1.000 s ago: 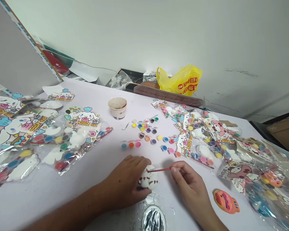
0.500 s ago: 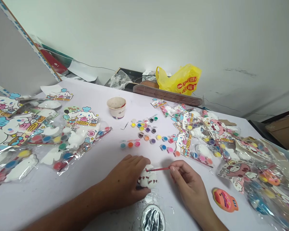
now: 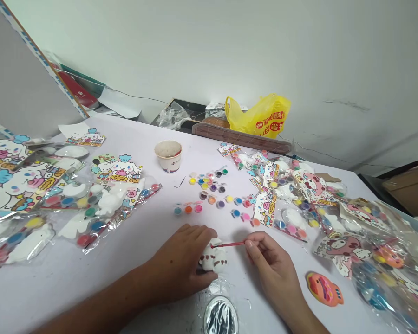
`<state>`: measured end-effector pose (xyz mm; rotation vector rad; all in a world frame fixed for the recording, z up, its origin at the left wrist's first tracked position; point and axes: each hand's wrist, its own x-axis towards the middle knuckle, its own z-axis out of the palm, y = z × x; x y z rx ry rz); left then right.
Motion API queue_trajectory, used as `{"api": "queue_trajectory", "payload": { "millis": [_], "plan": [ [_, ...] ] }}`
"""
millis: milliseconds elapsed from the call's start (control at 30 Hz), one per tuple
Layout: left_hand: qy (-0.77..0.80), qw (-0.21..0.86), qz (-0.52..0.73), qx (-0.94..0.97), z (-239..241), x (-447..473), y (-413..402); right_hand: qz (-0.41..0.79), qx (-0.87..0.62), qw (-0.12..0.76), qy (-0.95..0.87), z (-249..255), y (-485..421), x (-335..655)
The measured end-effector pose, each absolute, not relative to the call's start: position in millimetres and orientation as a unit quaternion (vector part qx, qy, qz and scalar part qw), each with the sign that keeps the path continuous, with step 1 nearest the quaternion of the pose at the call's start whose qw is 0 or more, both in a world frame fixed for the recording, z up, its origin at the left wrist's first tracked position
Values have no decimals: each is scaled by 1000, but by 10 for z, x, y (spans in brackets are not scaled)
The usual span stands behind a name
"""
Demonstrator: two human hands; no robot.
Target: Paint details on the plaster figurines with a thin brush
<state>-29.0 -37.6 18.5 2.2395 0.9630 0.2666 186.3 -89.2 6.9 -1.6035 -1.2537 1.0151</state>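
My left hand is closed around the left side of a small white plaster figurine with brown painted marks, low at the middle of the table. Part of the figurine is hidden behind my fingers. Between the thumb and fingers of my right hand is a thin red paintbrush, pointing left. Its tip meets the upper part of the figurine. Beyond both hands stand small paint pots in many colours, several with lids open. A round silvery disc lies just below the figurine.
A paper cup stands behind the pots, with a thin dark brush-like piece near it. Bagged plaster kits lie left and right. A painted orange figurine rests at right. A yellow plastic bag sits at the back.
Almost nothing differs. The brush tip stays on the figurine's upper part, and both hands hold the same places; the whole view has shifted very slightly.
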Motion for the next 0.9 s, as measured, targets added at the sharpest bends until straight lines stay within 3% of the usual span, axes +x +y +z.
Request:
{"api": "queue_trajectory", "payload": {
  "millis": [900],
  "plan": [
    [364,327,105,866,138,-308,-391,398,-644,436,-487,84,-923,1903]
  ]
}}
